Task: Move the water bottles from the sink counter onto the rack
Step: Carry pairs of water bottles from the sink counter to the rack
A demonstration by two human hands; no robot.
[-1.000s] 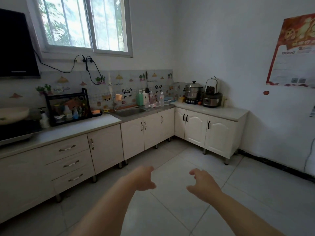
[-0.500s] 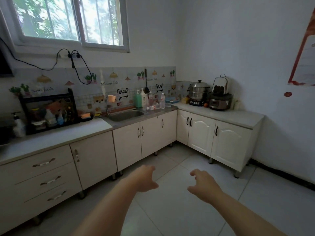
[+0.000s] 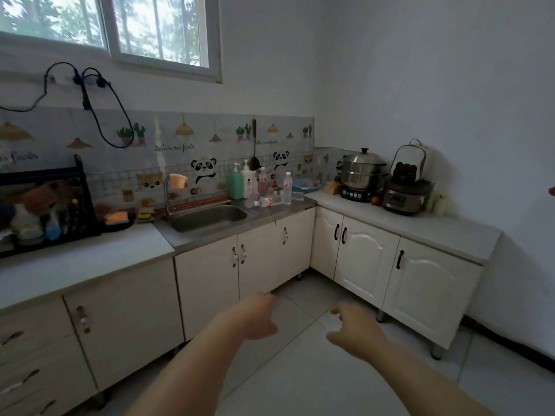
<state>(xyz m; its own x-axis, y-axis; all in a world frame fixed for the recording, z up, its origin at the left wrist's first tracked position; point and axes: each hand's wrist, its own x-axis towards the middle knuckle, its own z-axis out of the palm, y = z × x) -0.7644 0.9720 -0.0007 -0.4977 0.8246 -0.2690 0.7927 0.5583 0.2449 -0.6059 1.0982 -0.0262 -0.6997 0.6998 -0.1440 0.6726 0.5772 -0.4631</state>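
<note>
Clear water bottles stand on the sink counter (image 3: pixel 288 210) right of the basin: an upright one with a red label (image 3: pixel 287 187), a pink-tinted one (image 3: pixel 262 185), and one lying on its side (image 3: pixel 264 202). The black rack (image 3: pixel 81 190) sits on the counter at far left, filled with bottles and cloths. My left hand (image 3: pixel 258 318) and my right hand (image 3: pixel 356 328) hover low in front of the cabinets, well short of the counter. Both hold nothing, with the fingers loosely curled and apart.
A steel sink (image 3: pixel 208 217) with a tap (image 3: pixel 168 190) lies between the rack and the bottles. Green and white pump bottles (image 3: pixel 235 183) stand behind them. A steamer pot (image 3: pixel 362 172) and a cooker (image 3: pixel 405 195) occupy the right counter. Tiled floor (image 3: pixel 300 385) lies below.
The view has come closer to the sink counter and swung right, so the rack now sits at the left edge. Both hands stay out in front, empty.
</note>
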